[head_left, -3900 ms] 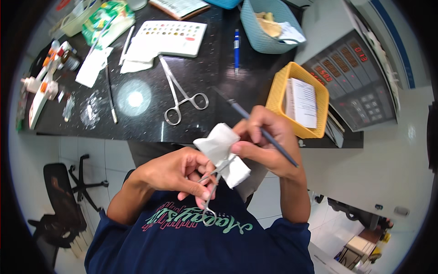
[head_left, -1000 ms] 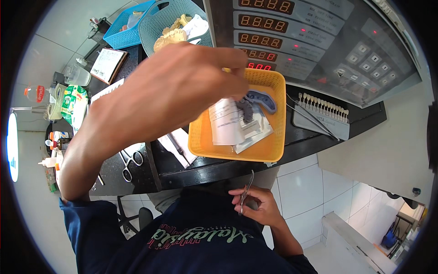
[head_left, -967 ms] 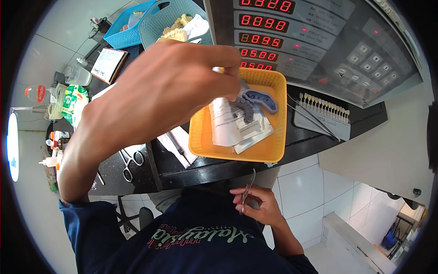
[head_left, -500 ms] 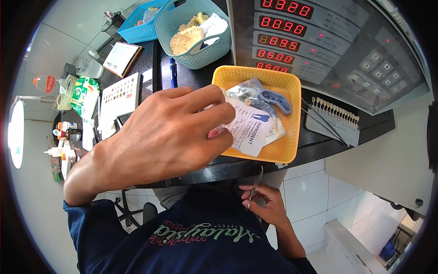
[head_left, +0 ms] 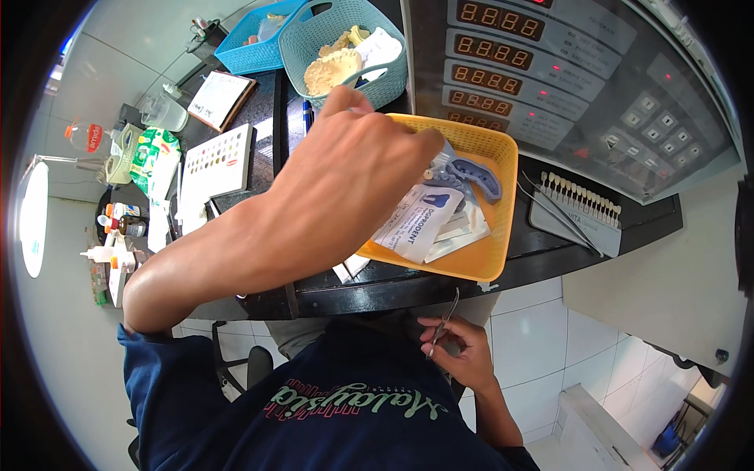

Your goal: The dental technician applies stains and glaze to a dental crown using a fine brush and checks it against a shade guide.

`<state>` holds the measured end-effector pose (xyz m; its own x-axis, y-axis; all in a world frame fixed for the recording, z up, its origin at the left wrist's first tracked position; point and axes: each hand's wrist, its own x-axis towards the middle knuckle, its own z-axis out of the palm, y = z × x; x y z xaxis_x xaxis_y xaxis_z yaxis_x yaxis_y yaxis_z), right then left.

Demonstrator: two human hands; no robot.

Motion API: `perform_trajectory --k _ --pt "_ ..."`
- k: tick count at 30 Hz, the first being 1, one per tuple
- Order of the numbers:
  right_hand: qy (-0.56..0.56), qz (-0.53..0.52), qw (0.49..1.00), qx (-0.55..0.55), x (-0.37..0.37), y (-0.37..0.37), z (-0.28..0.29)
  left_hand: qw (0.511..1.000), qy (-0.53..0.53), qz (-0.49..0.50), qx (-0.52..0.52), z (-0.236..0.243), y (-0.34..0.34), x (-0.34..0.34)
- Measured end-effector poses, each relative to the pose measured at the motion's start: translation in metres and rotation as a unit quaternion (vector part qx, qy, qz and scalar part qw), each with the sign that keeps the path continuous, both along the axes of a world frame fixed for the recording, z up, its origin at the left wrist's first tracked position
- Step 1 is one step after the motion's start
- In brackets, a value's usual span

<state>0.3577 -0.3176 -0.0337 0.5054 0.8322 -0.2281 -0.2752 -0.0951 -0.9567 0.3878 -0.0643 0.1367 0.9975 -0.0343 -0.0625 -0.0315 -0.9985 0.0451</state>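
Observation:
My left hand (head_left: 369, 157) is over the upper left of a yellow plastic basket (head_left: 503, 235), with its back toward me. Its fingers curl downward; their tips, and anything between them, are hidden. Beneath and beside it in the basket lie a printed white paper slip (head_left: 428, 224), a grey-blue dental impression (head_left: 476, 176) and clear plastic packaging. Lower down, in front of the bench edge, my right hand (head_left: 462, 351) grips a slim metal instrument (head_left: 445, 320) with a curved tip pointing up.
A device with a lit display panel (head_left: 542, 86) stands behind the basket. Right of the basket are long metal tweezers (head_left: 567, 220) and a tooth shade guide (head_left: 577, 212). A teal basket (head_left: 381, 93) holds dental casts. A palette card (head_left: 216, 165) and bottles stand left.
My left hand has lifted off the paper slip and moved up toward the teal basket. The slip lies lower in the yellow basket. My right hand keeps its grip. The panel digits look different.

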Motion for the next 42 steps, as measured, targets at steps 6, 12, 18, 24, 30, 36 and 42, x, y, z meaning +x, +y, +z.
perform_trajectory --k 6,12,18,24,30,36,42 --pt "-0.031 -0.006 0.999 0.007 -0.001 -0.004 0.000 0.997 -0.059 -0.040 0.006 -0.026 0.000 0.009" --pt "-0.035 -0.007 0.999 0.012 -0.004 -0.005 -0.002 0.996 -0.081 0.009 -0.031 -0.040 0.002 0.011" --pt "-0.063 -0.001 0.998 0.007 -0.005 -0.004 0.001 0.995 -0.070 0.022 -0.065 -0.041 0.001 0.014" --pt "-0.124 -0.007 0.990 0.066 -0.007 -0.007 0.018 0.989 -0.081 0.025 -0.121 -0.042 0.002 0.016" --pt "-0.223 -0.025 0.969 0.104 0.005 -0.004 0.039 0.984 -0.092 -0.006 -0.150 -0.036 0.005 0.019" --pt "-0.283 -0.019 0.952 0.118 0.007 0.008 0.079 0.932 -0.154 0.049 -0.325 -0.003 0.011 -0.015" --pt "-0.204 0.038 0.968 0.143 -0.009 0.043 0.111 0.664 -0.116 0.160 -0.721 0.013 0.013 -0.104"
